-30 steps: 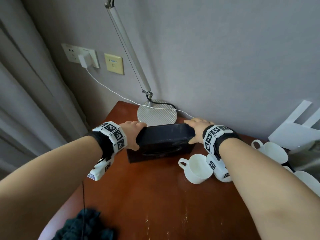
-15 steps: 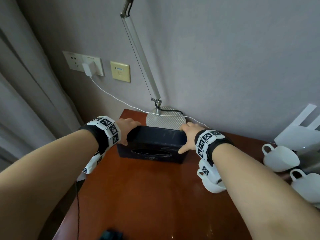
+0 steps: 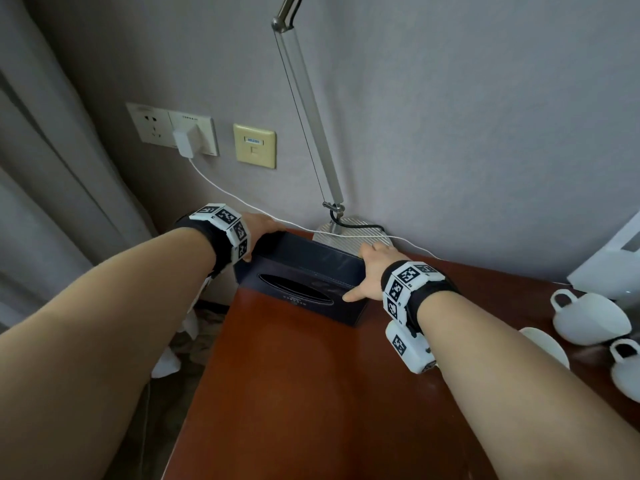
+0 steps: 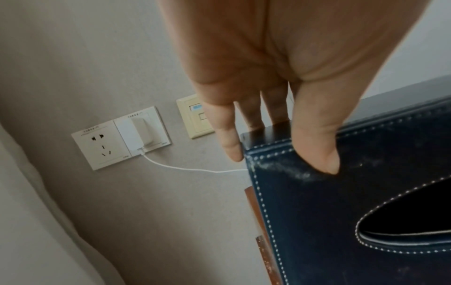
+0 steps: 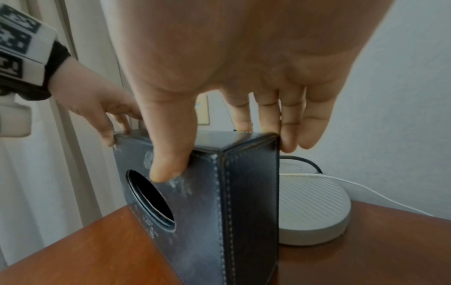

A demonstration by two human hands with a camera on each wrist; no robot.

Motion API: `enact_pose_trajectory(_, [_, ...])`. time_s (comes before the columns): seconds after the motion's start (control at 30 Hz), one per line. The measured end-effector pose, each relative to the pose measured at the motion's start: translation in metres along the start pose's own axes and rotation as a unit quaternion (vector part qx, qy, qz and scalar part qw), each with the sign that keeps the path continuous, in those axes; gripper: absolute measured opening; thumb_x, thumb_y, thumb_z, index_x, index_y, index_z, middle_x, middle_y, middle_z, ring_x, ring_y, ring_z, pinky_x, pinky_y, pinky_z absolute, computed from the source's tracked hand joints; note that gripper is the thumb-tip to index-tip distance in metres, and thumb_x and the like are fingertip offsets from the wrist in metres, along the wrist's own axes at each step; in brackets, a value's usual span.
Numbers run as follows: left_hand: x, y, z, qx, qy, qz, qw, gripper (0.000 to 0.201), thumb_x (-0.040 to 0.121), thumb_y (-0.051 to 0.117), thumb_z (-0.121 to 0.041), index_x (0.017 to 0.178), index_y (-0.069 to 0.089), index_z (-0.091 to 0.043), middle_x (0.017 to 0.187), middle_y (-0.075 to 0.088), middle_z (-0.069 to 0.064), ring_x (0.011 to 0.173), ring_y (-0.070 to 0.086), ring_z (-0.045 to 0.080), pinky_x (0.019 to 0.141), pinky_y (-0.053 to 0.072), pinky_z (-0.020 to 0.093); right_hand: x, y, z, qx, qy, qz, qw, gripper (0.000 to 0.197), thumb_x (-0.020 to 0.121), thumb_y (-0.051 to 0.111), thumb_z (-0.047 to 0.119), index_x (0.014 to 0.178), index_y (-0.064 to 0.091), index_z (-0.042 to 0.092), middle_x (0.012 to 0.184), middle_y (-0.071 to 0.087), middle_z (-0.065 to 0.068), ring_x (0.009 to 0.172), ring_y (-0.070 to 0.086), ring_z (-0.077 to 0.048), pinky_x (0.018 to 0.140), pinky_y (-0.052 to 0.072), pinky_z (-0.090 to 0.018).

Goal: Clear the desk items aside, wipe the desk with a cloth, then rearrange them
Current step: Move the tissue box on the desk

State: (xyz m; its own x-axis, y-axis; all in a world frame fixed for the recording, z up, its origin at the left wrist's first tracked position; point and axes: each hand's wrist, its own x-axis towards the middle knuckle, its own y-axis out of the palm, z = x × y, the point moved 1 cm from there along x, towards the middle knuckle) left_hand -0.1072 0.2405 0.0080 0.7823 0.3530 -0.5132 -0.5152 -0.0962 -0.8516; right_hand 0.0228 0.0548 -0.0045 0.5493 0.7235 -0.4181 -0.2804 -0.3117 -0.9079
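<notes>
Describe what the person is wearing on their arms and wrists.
Both forearms are bare, with no sleeves. Each wrist carries a black strap ringed with white blocks printed with black-and-white square codes: one on the left wrist band, one on the right wrist band. A small white camera housing, also marked with a code, hangs under the right wrist. The left hand and right hand wear no gloves.

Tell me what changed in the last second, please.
The tissue box, gripped at its ends by the left hand and right hand, moved left to the desk's back-left corner, away from the cups. The grip and the lamp base stayed.
</notes>
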Motion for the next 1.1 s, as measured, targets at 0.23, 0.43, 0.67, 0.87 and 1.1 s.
enact_pose_trajectory(0.23, [0.01, 0.006, 0.018, 0.032, 0.008, -0.006, 0.999, 0.096, 0.08, 0.069, -0.008, 0.151, 0.006, -0.023, 0.153, 0.022, 0.002, 0.14, 0.026, 0.023, 0.114, 0.026, 0.036, 0.01, 0.002, 0.008, 0.007, 0.0, -0.013, 1.0, 0.091, 0.07, 0.07, 0.057, 0.14, 0.029, 0.015, 0.142, 0.033, -0.008, 0.133, 0.033, -0.026, 0.105, 0.039, -0.04])
enact_pose_trajectory(0.43, [0.012, 0.023, 0.013, 0.094, 0.013, 0.003, 0.995, 0.077, 0.097, 0.047, -0.018, 0.15, -0.008, -0.025, 0.159, -0.011, 0.001, 0.147, -0.004, 0.024, 0.118, 0.006, 0.039, 0.002, 0.013, 0.005, -0.014, -0.095, -0.006, 0.995, 0.077, 0.089, 0.049, 0.053, 0.15, 0.004, 0.033, 0.156, 0.013, 0.0, 0.141, 0.021, -0.024, 0.112, 0.03, -0.037])
enact_pose_trajectory(0.67, [0.017, 0.022, 0.013, 0.07, 0.02, 0.006, 0.997, 0.073, 0.098, 0.043, -0.016, 0.15, -0.01, -0.021, 0.158, -0.012, 0.005, 0.146, -0.005, 0.027, 0.118, 0.003, 0.039, 0.009, 0.01, 0.01, -0.006, -0.086, 0.006, 0.996, 0.069, 0.093, 0.048, 0.043, 0.148, 0.006, 0.041, 0.158, 0.006, -0.001, 0.144, 0.012, -0.026, 0.112, 0.028, -0.037])
enact_pose_trajectory(0.87, [0.012, 0.025, 0.01, 0.067, 0.01, 0.012, 0.998, 0.074, 0.099, 0.042, -0.017, 0.149, -0.011, -0.022, 0.158, -0.014, 0.006, 0.146, -0.008, 0.027, 0.119, 0.003, 0.039, 0.005, 0.015, 0.016, -0.01, -0.081, -0.002, 0.997, 0.067, 0.094, 0.047, 0.041, 0.146, 0.005, 0.046, 0.156, 0.007, -0.001, 0.143, 0.011, -0.027, 0.109, 0.034, -0.038])
enact_pose_trajectory(1.1, [-0.002, 0.033, -0.005, 0.026, -0.025, -0.036, 0.999, 0.078, 0.095, 0.048, -0.023, 0.15, -0.008, -0.024, 0.159, -0.01, 0.006, 0.146, -0.004, 0.028, 0.119, 0.009, 0.041, -0.001, 0.023, 0.018, -0.034, -0.073, -0.002, 0.997, 0.07, 0.096, 0.045, 0.037, 0.148, -0.001, 0.039, 0.158, -0.001, -0.003, 0.145, 0.002, -0.028, 0.117, 0.022, -0.042])
